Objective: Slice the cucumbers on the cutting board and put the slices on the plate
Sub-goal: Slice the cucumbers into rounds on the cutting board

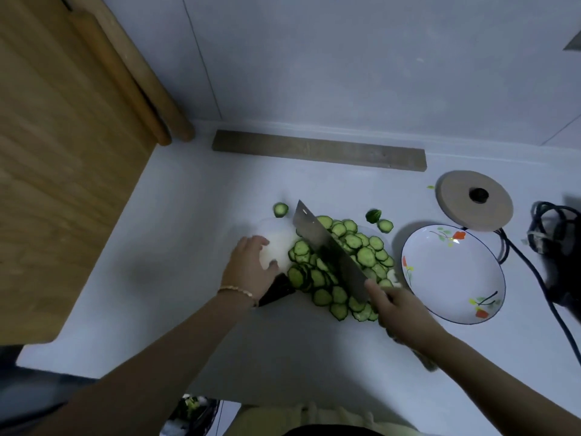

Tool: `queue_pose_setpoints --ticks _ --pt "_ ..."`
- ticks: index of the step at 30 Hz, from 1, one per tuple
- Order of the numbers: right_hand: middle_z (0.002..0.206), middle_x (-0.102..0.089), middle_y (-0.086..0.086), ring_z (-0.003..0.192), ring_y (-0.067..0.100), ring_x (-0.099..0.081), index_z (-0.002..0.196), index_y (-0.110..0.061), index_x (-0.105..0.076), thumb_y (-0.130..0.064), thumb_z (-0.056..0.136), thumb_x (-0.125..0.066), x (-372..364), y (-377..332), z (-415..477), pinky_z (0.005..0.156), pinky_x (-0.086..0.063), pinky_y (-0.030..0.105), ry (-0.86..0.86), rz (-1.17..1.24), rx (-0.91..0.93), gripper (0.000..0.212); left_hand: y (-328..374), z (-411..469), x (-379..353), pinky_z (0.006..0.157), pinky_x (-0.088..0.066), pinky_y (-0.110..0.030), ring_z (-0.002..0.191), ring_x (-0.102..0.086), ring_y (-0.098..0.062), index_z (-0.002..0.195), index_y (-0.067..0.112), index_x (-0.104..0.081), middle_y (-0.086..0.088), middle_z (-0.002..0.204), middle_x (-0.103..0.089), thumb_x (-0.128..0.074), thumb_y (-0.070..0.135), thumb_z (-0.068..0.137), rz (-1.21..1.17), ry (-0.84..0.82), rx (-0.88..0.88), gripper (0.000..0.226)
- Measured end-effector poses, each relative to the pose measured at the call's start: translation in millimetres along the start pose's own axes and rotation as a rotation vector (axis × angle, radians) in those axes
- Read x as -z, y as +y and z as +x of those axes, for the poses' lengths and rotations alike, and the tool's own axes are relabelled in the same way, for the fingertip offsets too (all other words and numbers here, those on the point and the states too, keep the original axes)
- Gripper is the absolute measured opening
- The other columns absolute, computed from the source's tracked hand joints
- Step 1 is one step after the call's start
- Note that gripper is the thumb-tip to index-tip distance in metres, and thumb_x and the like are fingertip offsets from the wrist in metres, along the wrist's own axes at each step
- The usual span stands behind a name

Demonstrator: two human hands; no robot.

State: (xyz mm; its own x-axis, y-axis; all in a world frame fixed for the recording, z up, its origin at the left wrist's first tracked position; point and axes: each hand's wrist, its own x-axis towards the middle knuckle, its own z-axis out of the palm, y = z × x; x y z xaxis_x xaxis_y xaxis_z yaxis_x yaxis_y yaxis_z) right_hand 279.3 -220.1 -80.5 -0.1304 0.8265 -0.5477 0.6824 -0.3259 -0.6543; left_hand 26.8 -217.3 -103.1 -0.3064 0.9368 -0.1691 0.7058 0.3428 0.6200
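Observation:
A heap of green cucumber slices (371, 256) covers the right part of the white cutting board (279, 247). My right hand (399, 313) grips the handle of a steel cleaver (327, 247), whose blade lies tilted across the heap, tip pointing far left. My left hand (251, 265) rests on the board's bare left side with relaxed fingers, just left of the slices. The white plate (452, 278) with painted flowers stands to the right of the board, with no slices in it.
A loose slice (280, 209) and a cucumber end (373, 215) lie behind the board. A dark object (276, 291) sits under my left wrist. A wooden strip (317, 151) lies along the wall, a round wooden disc (474, 199) and black cables (534, 269) at right, a wooden cabinet (63, 152) at left.

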Motion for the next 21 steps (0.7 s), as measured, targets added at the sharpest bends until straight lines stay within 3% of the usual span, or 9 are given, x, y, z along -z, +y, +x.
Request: queue_pose_setpoints --ticks 3,9,14,17,21 --pt "0.049 -0.036 -0.001 0.041 0.013 -0.032 0.061 -0.017 -0.033 -0.054 0.092 -0.042 -25 -11 0 0.050 -0.028 0.025 -0.030 0.074 -0.027 0.049 -24 -19 -20 0.088 -0.044 -0.034 0.114 -0.048 -0.025 0.122 0.017 -0.056 -0.003 0.121 -0.050 -0.066 0.029 0.083 0.207 -0.220 -0.046 0.042" --pt "0.049 -0.031 0.001 0.038 0.011 -0.029 0.058 -0.016 -0.032 -0.054 0.093 -0.040 -56 -22 2 0.050 -0.026 0.025 -0.075 -0.001 -0.003 0.052 -40 -40 -28 0.087 -0.047 -0.041 0.111 -0.051 -0.034 0.119 0.009 -0.062 -0.013 0.119 -0.059 -0.059 0.011 0.088 0.140 -0.152 -0.053 0.031" --pt "0.039 -0.036 -0.005 0.031 0.012 -0.033 0.061 -0.011 -0.041 -0.048 0.095 -0.042 -72 -24 2 0.038 -0.029 0.018 -0.118 0.098 -0.095 0.050 -45 -41 -33 0.081 -0.047 -0.043 0.095 -0.055 -0.044 0.106 -0.001 -0.068 -0.022 0.105 -0.063 -0.051 0.010 0.079 0.036 -0.126 -0.029 0.033" --pt "0.044 -0.037 -0.002 0.034 0.014 -0.034 0.063 -0.010 -0.043 -0.048 0.095 -0.041 -71 -21 5 0.038 -0.029 0.018 -0.111 0.111 -0.137 0.050 -43 -44 -34 0.083 -0.041 -0.038 0.101 -0.051 -0.039 0.112 0.002 -0.065 -0.018 0.111 -0.061 -0.054 0.001 0.086 0.050 -0.115 -0.053 0.028" --pt "0.047 -0.034 0.001 0.038 0.015 -0.031 0.061 -0.012 -0.040 -0.050 0.095 -0.041 -61 -23 5 0.041 -0.027 0.018 -0.103 0.157 -0.153 0.051 -34 -44 -36 0.087 -0.039 -0.034 0.112 -0.045 -0.030 0.121 0.009 -0.060 -0.009 0.121 -0.057 -0.054 0.009 0.090 0.056 -0.133 -0.050 0.031"
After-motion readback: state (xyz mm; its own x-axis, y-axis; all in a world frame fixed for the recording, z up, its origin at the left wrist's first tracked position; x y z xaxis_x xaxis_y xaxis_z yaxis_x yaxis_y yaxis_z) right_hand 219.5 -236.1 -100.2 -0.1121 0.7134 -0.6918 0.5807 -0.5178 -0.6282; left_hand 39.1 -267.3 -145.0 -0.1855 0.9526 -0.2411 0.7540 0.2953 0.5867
